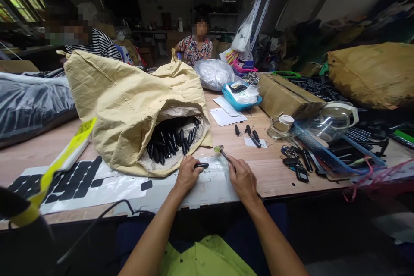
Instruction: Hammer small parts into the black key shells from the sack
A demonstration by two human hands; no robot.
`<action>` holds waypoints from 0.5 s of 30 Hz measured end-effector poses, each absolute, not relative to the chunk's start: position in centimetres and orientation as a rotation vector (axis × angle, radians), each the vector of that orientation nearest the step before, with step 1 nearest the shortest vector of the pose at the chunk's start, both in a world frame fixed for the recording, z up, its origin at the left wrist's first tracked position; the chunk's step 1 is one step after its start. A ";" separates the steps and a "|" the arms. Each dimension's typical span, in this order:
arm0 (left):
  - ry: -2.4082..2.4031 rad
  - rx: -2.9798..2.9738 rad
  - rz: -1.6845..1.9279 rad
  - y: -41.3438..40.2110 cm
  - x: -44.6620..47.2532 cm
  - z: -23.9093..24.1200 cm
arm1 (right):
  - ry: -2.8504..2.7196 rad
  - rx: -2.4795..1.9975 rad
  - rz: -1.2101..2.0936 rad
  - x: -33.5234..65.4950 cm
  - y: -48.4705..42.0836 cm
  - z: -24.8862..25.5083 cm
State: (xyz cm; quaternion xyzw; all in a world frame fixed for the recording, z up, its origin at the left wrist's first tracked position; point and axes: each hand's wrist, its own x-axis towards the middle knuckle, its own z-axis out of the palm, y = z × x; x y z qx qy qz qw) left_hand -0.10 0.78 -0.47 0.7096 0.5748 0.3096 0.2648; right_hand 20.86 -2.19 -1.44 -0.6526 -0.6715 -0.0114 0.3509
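Observation:
My left hand [187,174] is closed, with a slim black piece [202,165] shaped like a short handle pinched between thumb and fingers, just over the grey board [210,187] at the table's front edge. In my right hand [242,177] is a small hammer [219,149], its yellowish-green head raised above the board and to the right of the black piece. Straight ahead lies a cream cloth sack [129,103], its mouth facing me. Many similar black pieces [171,140] fill the opening.
To the left is a sheet with black stickers [86,172]. Loose black pieces [254,138], keys with fobs [293,161], a blue basket [339,155], a glass pot [336,118] and a cardboard box [286,97] stand right. Two people sit across the table.

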 end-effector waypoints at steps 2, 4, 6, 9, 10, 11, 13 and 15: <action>1.578 1.953 0.808 0.8 -0.1 -0.4 | -1.772 -1.792 -0.200 21.5 -1.3 -1.9; 1.588 1.969 0.785 0.5 0.0 0.0 | -1.801 -1.842 -0.333 21.8 -0.8 -2.4; 1.558 1.925 0.750 -0.4 0.1 0.6 | -1.815 -1.856 -0.421 21.8 -0.7 -2.8; 1.351 1.865 0.625 -3.3 0.8 2.0 | -1.830 -1.863 -0.477 21.6 -0.8 -3.2; 1.248 1.873 0.548 -4.5 1.1 2.4 | -1.834 -1.868 -0.483 21.5 -0.9 -3.2; 1.141 1.894 0.451 -5.8 1.5 2.5 | -1.837 -1.874 -0.487 21.5 -1.0 -3.1; 0.945 1.930 0.201 -8.2 2.2 2.1 | -1.841 -1.879 -0.493 21.5 -1.0 -3.1; 0.842 1.935 -0.065 -9.9 2.8 0.4 | -1.841 -1.877 -0.499 21.6 -1.0 -3.1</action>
